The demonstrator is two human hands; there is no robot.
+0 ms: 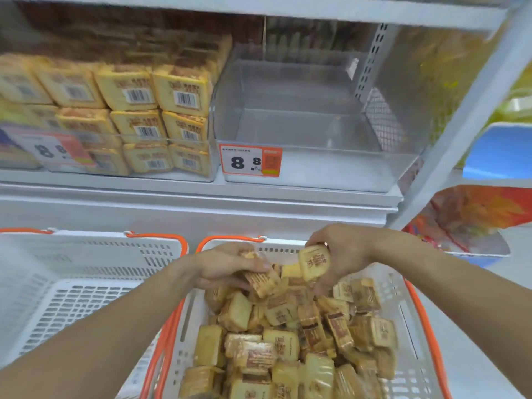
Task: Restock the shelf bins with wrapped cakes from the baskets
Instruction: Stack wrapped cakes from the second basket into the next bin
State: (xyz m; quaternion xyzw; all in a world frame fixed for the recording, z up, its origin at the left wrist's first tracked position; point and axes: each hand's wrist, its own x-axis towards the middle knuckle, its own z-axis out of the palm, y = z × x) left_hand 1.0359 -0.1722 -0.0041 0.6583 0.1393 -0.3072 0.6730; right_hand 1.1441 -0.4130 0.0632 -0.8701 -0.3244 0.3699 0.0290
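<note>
Over the full basket [417, 298], both hands grip wrapped cakes, left hand [227, 264] and right hand [342, 254], probably gathering for the empty bin [302, 156].

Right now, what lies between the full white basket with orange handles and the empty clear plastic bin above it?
In the head view, only the white shelf front lies between the full white basket and the empty clear plastic bin.

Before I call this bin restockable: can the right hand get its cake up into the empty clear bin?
Probably yes. The right hand grips a cake, and the empty clear bin sits open-fronted right above the basket, nothing between.
</note>
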